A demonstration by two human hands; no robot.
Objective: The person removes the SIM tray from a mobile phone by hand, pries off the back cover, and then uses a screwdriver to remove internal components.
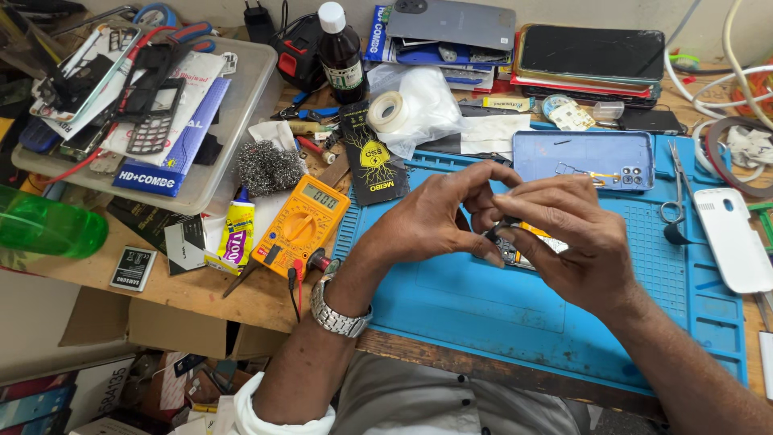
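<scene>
My left hand (431,221) and right hand (568,242) are close together over the blue mat (515,314), w/ a small phone part (519,246) between them. It's a little board, dark w/ some yellow on it, mostly hidden by my fingers. My left fingers (483,176) are bent and pinch one end of it. My right fingers (523,197) curl shut around the other end. The part is held up just above the mat, near the middle of the mat's top half.

There's a silver watch (340,310) on my left wrist.

Just behind my hands a blue phone back (584,157) lies flat on the mat. Scissors (680,197) lie near the mat's right side, and a white phone cover (734,238) sits at the right edge.

To the left of the mat, on the wood table (201,294), is a yellow meter (302,225) w/ red & black wires. Beside it a small glue tube (237,234) and a ball of steel wool (267,167). A green bottle (48,225) lies on its side at the far left. A clear tray (241,105) full of old phones and packs sits behind that. A dark bottle (340,52) w/ a white cap stands at the back, next to a roll of tape (388,111)
</scene>
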